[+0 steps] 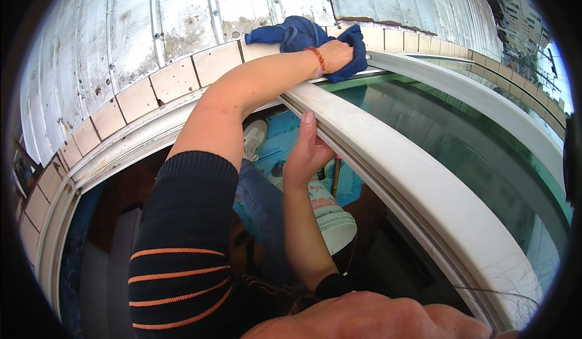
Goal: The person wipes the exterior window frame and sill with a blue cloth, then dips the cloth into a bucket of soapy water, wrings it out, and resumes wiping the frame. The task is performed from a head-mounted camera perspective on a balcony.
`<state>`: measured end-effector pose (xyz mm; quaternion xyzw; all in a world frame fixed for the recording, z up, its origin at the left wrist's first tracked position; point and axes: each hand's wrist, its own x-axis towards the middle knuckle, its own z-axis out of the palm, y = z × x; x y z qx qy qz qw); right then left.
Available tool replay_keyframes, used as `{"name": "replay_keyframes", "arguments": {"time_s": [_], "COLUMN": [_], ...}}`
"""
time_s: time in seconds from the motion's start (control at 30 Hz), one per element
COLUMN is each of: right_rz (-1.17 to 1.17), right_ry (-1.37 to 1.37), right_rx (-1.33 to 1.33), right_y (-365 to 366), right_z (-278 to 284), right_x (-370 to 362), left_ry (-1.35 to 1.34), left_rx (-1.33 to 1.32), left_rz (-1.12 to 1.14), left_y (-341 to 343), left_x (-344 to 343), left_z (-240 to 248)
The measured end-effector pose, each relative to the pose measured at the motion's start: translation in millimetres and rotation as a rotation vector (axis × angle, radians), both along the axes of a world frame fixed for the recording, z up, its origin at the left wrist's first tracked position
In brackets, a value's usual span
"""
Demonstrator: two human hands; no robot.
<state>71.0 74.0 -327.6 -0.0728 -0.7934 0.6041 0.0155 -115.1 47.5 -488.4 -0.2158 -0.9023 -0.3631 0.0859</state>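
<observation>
My left hand [335,57], with a beaded bracelet at the wrist, is closed on a crumpled dark blue cloth [294,34]. It presses the cloth down at the outer end of the white window frame [412,139], beside the tiled ledge. Part of the cloth trails left over the tiles. Lower down, my right hand [308,156] grips the inner edge of the same frame. Its thumb lies up against the frame's side, and the other fingers are mostly hidden behind it. Green-tinted glass [442,130] fills the sash to the right.
A ledge of cream tiles [174,81] curves along the outer sill track [133,142]. Beyond it lies a stained corrugated metal roof [182,20]. Below, inside, are a pale bucket [333,227], a blue floor sheet [279,133], a shoe [255,137] and a jeans leg [257,193].
</observation>
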Motion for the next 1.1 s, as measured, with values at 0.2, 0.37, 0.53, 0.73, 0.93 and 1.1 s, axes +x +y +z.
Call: {"name": "replay_keyframes", "arguments": {"time_s": [0.2,0.37,0.53,0.73,0.93,1.1], "right_rz": [-0.007,-0.023,-0.023,-0.013,-0.049,-0.086], "right_ry": [0.057,0.037,0.111,0.094,0.111,0.076], "right_rx": [-0.060,-0.056,-0.115,-0.186,-0.202,-0.189], "right_y": [1.2,-5.9,-12.4,-12.5,-8.9,-20.9], "right_z": [-1.5,7.2,8.1,11.4,9.9,8.6], "right_x": [-2.9,-2.7,-2.3,-3.9,-7.2,-3.2], "left_ry": [-0.182,-0.276,-0.262,-0.468,-0.456,-0.264], "left_rx": [-0.028,-0.418,-0.639,-0.907,0.054,-0.004], "left_rz": [-0.028,-0.062,0.082,0.171,0.593,0.278], "left_y": [-95.3,-164.8,-219.2,-290.6,-188.1,-75.4], "left_x": [106.8,218.4,325.8,434.9,339.5,225.3], "left_z": [30.9,48.5,54.5,88.1,121.9,61.7]}}
